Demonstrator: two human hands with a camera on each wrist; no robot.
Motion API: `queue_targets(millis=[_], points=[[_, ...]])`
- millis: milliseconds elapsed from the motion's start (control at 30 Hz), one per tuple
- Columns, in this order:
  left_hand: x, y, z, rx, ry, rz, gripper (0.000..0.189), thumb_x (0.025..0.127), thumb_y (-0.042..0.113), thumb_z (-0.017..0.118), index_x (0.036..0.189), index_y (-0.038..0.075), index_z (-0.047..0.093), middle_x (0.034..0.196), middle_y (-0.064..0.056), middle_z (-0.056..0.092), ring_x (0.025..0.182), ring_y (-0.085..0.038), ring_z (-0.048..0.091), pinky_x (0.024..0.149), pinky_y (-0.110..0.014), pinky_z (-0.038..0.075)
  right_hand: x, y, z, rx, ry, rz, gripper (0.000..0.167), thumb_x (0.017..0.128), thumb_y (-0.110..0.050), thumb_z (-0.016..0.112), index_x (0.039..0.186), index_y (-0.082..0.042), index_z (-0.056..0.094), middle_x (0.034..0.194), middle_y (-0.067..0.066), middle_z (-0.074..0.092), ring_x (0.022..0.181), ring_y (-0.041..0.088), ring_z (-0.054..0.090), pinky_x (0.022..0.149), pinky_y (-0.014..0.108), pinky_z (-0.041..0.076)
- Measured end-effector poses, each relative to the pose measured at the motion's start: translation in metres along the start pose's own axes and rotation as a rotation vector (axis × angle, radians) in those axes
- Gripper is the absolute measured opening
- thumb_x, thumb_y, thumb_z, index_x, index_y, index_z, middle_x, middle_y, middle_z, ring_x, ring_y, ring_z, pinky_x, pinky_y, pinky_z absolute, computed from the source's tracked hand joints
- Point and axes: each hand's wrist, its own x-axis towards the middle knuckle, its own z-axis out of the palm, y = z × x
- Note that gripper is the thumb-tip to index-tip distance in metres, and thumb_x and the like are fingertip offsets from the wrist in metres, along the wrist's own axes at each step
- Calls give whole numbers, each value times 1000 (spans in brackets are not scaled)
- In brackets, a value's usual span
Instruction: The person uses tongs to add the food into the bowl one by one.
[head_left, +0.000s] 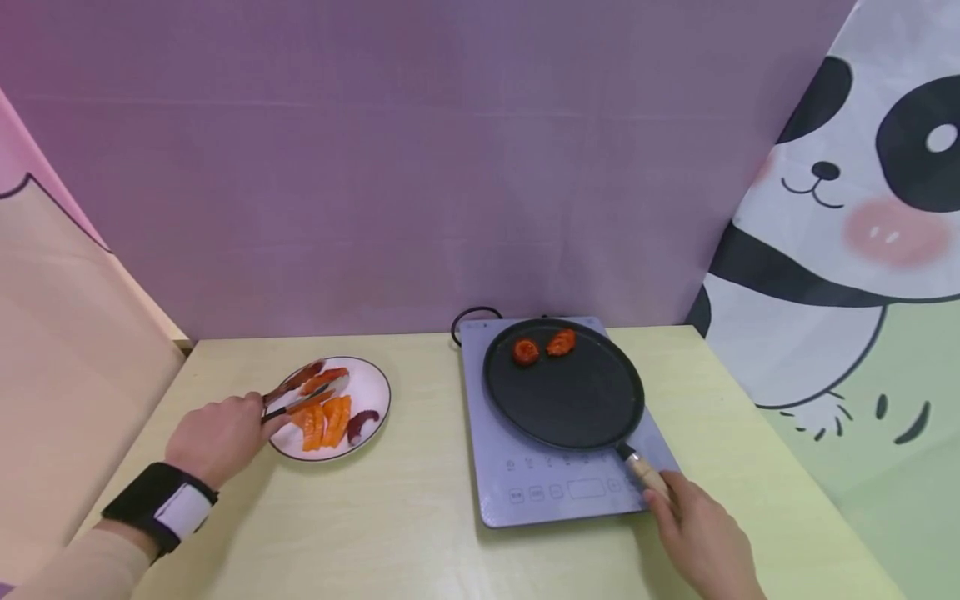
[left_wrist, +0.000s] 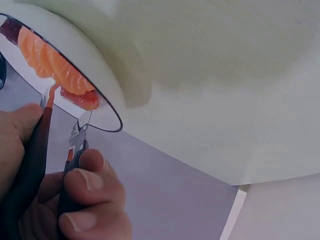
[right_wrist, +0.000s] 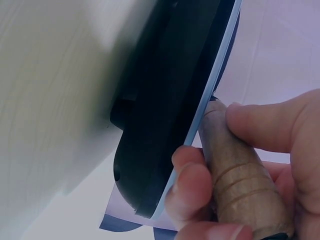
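Observation:
My left hand (head_left: 225, 433) grips a pair of tongs (left_wrist: 37, 142) with dark handles. Their metal tips spread around a reddish piece of food (left_wrist: 80, 99) on the white, dark-rimmed plate (head_left: 378, 392). Beside it on the plate lie orange salmon slices (head_left: 327, 422) and a dark purple octopus tentacle (head_left: 362, 425). My right hand (head_left: 701, 529) holds the wooden handle (right_wrist: 237, 172) of a flat black pan (head_left: 570, 400), thumb on one side and fingers curled round the other. Toward the pan's far edge sit two red-brown food pieces (head_left: 561, 342).
The pan stands on a grey induction cooktop (head_left: 495, 500) with touch marks along its near side. A black cable (head_left: 472, 310) loops behind it. A purple cloth backdrop (head_left: 390, 167) borders the pale wooden table (head_left: 420, 517), and a panda-print cloth (head_left: 810, 350) hangs at the right.

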Motion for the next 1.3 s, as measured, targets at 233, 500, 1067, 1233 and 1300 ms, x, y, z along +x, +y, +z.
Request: queue_targets(millis=[233,500,1067,1233,1300], points=[[2,-4,-9,8,-31,21,46,84,42,70,71,3,49,54,-4,41,42,-19,42,38,-36,34,1,-1,0,-3,-17,10,29,93,-30,62,110,-6,60,72,1,53,61,19,49,52,40,39],[8,-9,-17,65,-49,67,45,83,42,71,70,5,50,53,-2,40,42,-18,40,39,-33,32,0,-1,0,6,-7,6,29,93,-29,62,110,-7,60,75,1,56,62,19,52,53,42,41],[12,-2,-13,79,-27,75,42,83,39,72,73,4,53,55,-3,41,43,-19,41,39,-36,36,0,-2,-1,1,-11,10,28,93,-29,62,110,-6,60,73,1,54,61,18,50,52,41,41],[10,-2,-12,47,-40,54,40,85,39,71,74,4,53,55,-2,41,44,-18,41,39,-35,34,1,-2,-1,-5,-28,20,30,93,-29,62,111,-6,60,74,2,55,61,19,50,52,41,40],[11,-2,-11,36,-46,45,40,85,38,70,74,4,53,55,-2,41,44,-18,40,40,-34,33,1,-1,-1,-6,-29,21,30,93,-29,62,111,-6,60,74,2,55,61,19,50,52,41,41]])
